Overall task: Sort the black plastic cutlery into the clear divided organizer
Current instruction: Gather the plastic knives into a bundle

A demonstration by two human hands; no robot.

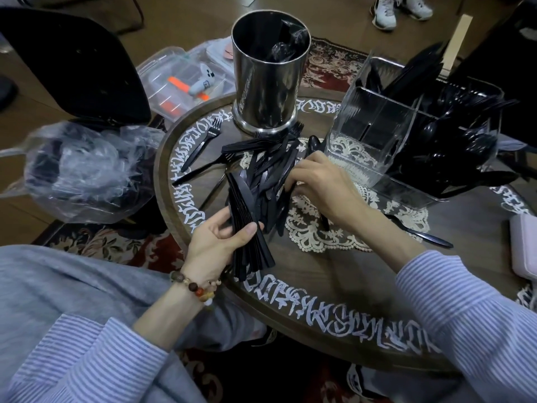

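A round dark wooden table (334,274) fills the frame's centre. The left hand (216,242) grips a bundle of black plastic knives (247,228). The right hand (319,181), fingers curled, reaches into the loose black cutlery pile (267,161) beside the clear divided organizer (374,135).

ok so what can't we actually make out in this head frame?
- Right hand fingertips: buried in the loose cutlery pile, so a pinch cannot be confirmed.
- Bundle of knives in the left hand: pieces overlap, count unreadable.
- Clear organizer: far compartments' contents merge into one dark mass; types there unclear.
- Steel canister: dark interior, wrapped contents unidentifiable.
- White box: cut by the right edge.
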